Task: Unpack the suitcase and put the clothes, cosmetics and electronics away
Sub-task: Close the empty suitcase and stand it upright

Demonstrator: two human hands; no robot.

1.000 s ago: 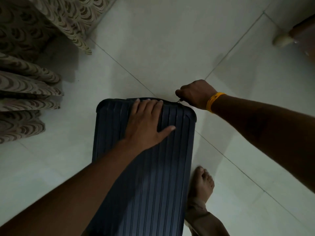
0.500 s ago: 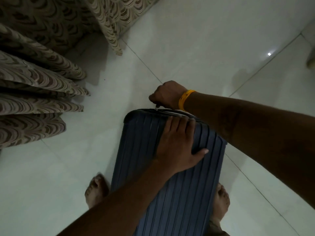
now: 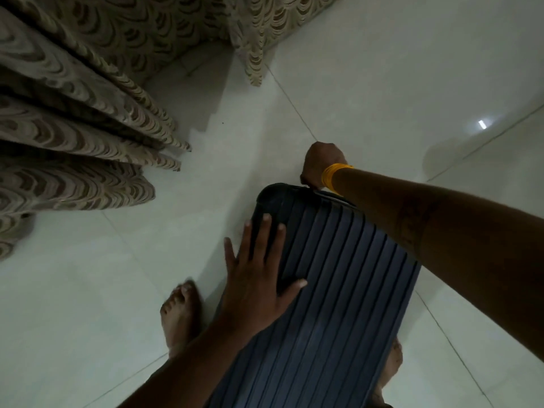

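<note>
We saw patterned curtains (image 3: pixel 73 113) hanging at the left over the pale tiled floor (image 3: pixel 382 69). Our left hand (image 3: pixel 259 278) lay flat, fingers spread, on the ribbed dark blue suitcase (image 3: pixel 332 290) standing between our bare feet. Our right hand (image 3: pixel 319 164), a yellow band (image 3: pixel 331 178) at its wrist, was curled tight at the case's far top edge, pinching something too small to tell.

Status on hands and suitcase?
Left hand flat on suitcase. Right hand pinching at its far edge, likely the zipper pull. Suitcase shut. Curtain nearby, clear of it.

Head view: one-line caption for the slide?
Left hand flat on the closed blue suitcase; right hand pinching something at its far edge.
</note>
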